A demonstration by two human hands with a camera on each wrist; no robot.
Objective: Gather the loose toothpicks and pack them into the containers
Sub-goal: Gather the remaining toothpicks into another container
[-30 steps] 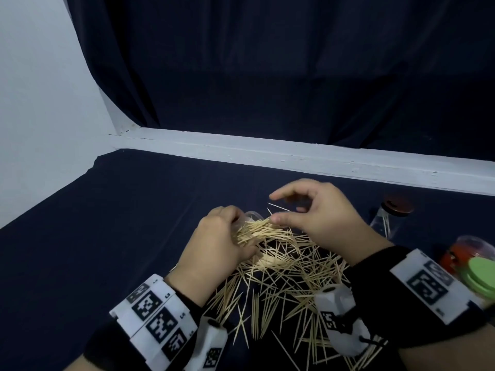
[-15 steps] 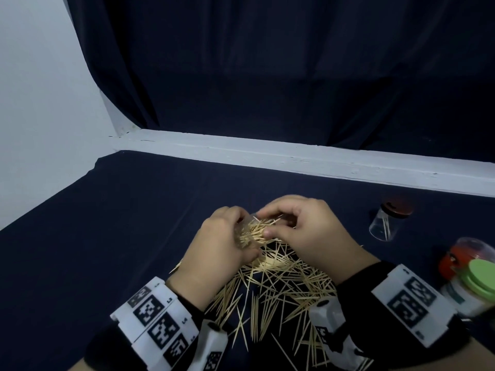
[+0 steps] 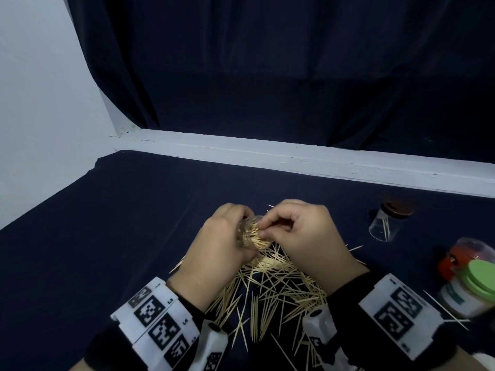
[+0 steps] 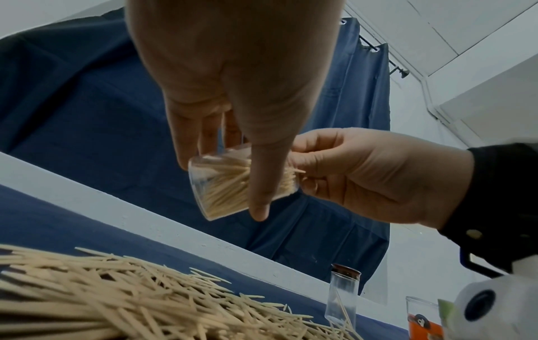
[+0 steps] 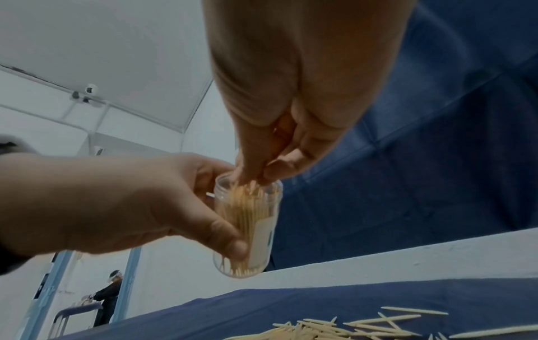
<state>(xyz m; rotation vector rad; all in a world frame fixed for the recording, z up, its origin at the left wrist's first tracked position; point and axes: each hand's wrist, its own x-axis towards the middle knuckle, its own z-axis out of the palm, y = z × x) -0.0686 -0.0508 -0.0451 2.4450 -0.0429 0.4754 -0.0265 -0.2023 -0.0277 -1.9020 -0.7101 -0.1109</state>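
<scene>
My left hand [image 3: 214,253] grips a clear plastic container [image 3: 247,234] [image 4: 221,184] [image 5: 247,225] packed with toothpicks, lifted above the table and tilted toward my right. My right hand [image 3: 297,236] pinches toothpicks at the container's open mouth, fingertips [image 5: 253,177] touching their ends. A big pile of loose toothpicks [image 3: 273,287] [image 4: 116,294] lies on the dark cloth under and behind both hands.
A clear jar with a brown lid [image 3: 388,223] holding a few toothpicks stands at the right. Further right are an orange container [image 3: 460,258] and a white one with a green lid [image 3: 471,290]. A white ledge [image 3: 294,159] borders the table's far edge.
My right hand has moved left and closed in on the container's mouth, bringing its toothpicks there. The left hand has lifted the container slightly off the pile.
</scene>
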